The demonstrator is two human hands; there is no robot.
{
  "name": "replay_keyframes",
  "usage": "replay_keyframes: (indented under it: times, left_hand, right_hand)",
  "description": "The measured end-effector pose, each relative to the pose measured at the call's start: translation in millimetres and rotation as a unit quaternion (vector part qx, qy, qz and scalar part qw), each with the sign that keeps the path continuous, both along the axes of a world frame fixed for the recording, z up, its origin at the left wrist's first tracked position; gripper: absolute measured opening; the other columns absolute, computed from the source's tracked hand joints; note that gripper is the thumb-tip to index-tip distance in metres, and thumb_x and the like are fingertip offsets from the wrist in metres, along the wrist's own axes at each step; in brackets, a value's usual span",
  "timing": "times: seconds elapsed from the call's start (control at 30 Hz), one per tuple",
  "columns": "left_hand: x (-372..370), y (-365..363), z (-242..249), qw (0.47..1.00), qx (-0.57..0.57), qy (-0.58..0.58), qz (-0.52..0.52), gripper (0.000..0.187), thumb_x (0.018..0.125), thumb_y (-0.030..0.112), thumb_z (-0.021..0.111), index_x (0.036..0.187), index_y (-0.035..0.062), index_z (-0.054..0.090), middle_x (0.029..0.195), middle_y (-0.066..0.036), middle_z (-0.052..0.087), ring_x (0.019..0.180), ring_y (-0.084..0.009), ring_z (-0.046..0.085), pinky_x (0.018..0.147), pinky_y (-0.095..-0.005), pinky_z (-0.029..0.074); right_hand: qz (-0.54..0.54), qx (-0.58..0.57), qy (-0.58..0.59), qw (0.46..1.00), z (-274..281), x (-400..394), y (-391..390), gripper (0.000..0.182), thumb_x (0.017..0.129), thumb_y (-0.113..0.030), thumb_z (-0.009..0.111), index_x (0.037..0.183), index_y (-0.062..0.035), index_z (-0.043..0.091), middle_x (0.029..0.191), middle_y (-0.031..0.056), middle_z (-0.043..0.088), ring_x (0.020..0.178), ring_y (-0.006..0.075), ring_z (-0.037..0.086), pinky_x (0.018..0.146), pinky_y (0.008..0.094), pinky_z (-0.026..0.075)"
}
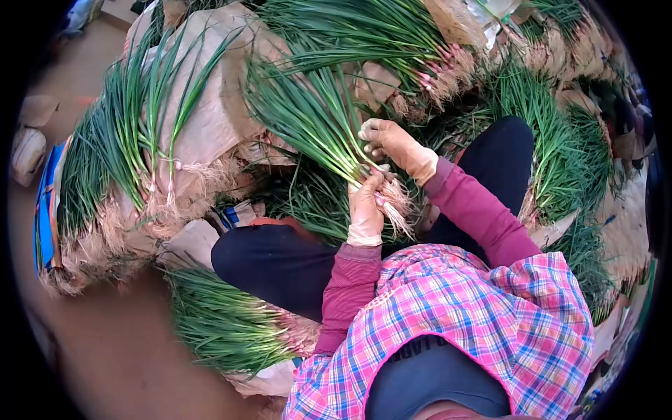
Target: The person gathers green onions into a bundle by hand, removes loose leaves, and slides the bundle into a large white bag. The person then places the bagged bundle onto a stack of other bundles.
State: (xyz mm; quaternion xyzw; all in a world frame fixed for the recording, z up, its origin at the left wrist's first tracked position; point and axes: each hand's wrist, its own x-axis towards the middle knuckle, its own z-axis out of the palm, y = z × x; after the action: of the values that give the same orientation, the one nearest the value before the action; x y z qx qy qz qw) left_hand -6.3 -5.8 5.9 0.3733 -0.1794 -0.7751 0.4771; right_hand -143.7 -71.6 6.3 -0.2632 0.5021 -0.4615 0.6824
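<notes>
My left hand [366, 204], in a tan glove, is closed around a bunch of green garlic [318, 133] just above its pinkish bulbs. The long leaves fan out to the upper left, and pale roots [397, 210] hang out on the right side of the fist. My gloved right hand [397, 148] is at the right edge of the bunch with its fingers curled in. One stalk runs close by those fingertips; whether they grip it is hidden. Loose green leaves [315, 199] lie beneath the bunch, between my bent knees.
Rooted green garlic plants [129, 154] lie on brown sacking [213, 94] at the left. A large pile [378, 35] is ahead, another heap [553, 133] at my right. A smaller bundle [231, 322] lies beside my left leg, near the brown floor [133, 343].
</notes>
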Motion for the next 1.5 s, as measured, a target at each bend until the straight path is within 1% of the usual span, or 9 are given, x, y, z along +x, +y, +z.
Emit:
replay_keyframes:
  times: [0.2,0.37,0.57,0.77,0.83,0.9,1.1,1.33,1.5]
  left_hand:
    - [10.1,-5.9,-10.2,0.988,0.112,0.106,0.027,0.007,0.077,0.002,0.057,0.081,-0.0023,0.061,0.071,-0.004,0.055,0.062,-0.014,0.055,0.061,-0.0269,0.05]
    - [21.4,-1.4,0.8,0.972,0.091,0.209,-0.051,0.048,0.076,0.01,0.052,0.123,-0.0032,0.053,0.087,-0.011,0.06,0.061,-0.0193,0.053,0.055,-0.0307,0.047]
    - [16.3,0.9,14.7,0.984,0.105,0.139,-0.049,0.032,0.089,0.012,0.058,0.119,0.0011,0.059,0.081,-0.005,0.062,0.058,-0.0117,0.052,0.051,-0.0226,0.043]
    - [23.8,2.2,28.1,0.956,0.058,0.278,-0.077,0.039,0.088,0.005,0.059,0.125,-0.0001,0.049,0.079,-0.003,0.055,0.058,-0.0094,0.046,0.053,-0.0224,0.039]
    - [26.0,0.0,28.1,0.946,0.013,0.314,-0.082,0.038,0.087,0.002,0.059,0.124,0.002,0.05,0.086,-0.005,0.056,0.065,-0.0123,0.049,0.055,-0.0241,0.041]
    - [26.2,-3.3,28.1,0.95,0.011,0.301,-0.082,0.038,0.086,0.002,0.061,0.123,0.003,0.051,0.089,-0.007,0.057,0.07,-0.0142,0.053,0.056,-0.0248,0.044]
    - [24.5,-4.8,24.3,0.944,-0.049,0.313,-0.094,0.037,0.084,0.001,0.064,0.119,0.0048,0.053,0.097,-0.01,0.058,0.082,-0.0194,0.059,0.061,-0.0262,0.05]
    - [0.2,-5.9,10.5,0.995,0.022,0.07,-0.068,0.025,0.085,-0.002,0.061,0.109,0.0053,0.057,0.092,-0.005,0.061,0.075,-0.0113,0.058,0.066,-0.0253,0.053]
    - [4.0,-0.5,-0.1,0.998,0.0,0.059,-0.031,0.021,0.087,-0.004,0.058,0.108,0.0033,0.058,0.094,-0.006,0.063,0.081,-0.0163,0.063,0.076,-0.0322,0.057]
  right_hand:
    - [-0.069,0.001,-0.15,0.986,-18.9,3.0,5.1,0.009,0.096,-0.013,0.051,0.088,-0.0093,0.053,0.079,0.0002,0.058,0.062,0.0085,0.054,0.056,0.0199,0.044]
    - [-0.28,-0.054,-0.28,0.917,-50.7,-21.3,-11.4,0.013,0.097,-0.013,0.05,0.087,-0.0051,0.053,0.078,0.002,0.057,0.06,0.0091,0.054,0.052,0.0226,0.046]
    - [0.016,-0.056,-0.086,0.995,-22.1,10.5,10.4,0.013,0.094,-0.022,0.061,0.091,-0.0089,0.058,0.073,-0.003,0.056,0.056,0.007,0.048,0.049,0.0194,0.038]
    - [-0.215,0.062,-0.275,0.935,-27.1,3.4,7.6,0.011,0.094,-0.013,0.056,0.092,-0.0037,0.059,0.074,0.002,0.059,0.055,0.0085,0.05,0.05,0.0215,0.041]
    - [0.08,-0.033,0.035,0.996,-12.4,-10.8,16.6,0.018,0.092,-0.02,0.062,0.101,-0.0041,0.061,0.073,0.003,0.059,0.063,0.0095,0.056,0.06,0.0247,0.048]
    - [0.207,-0.166,0.433,0.861,0.8,-20.5,28.8,0.017,0.088,-0.018,0.065,0.1,-0.0052,0.062,0.083,0.0089,0.064,0.073,0.0177,0.062,0.066,0.0329,0.052]
    - [-0.027,-0.206,0.837,0.507,36.0,-151.1,-72.7,0.026,0.078,-0.019,0.071,0.101,-0.0099,0.065,0.095,0.0136,0.061,0.09,0.0332,0.062,0.076,0.0448,0.05]
    - [-0.002,-0.059,0.269,0.961,49.9,-29.0,11.9,0.017,0.081,-0.012,0.072,0.092,-0.0033,0.063,0.067,0.0037,0.06,0.059,0.0134,0.059,0.056,0.0282,0.047]
    - [-0.138,-0.068,-0.016,0.988,13.6,5.0,24.5,0.013,0.092,-0.016,0.064,0.085,-0.0086,0.056,0.07,-0.0029,0.057,0.057,0.0052,0.051,0.053,0.02,0.042]
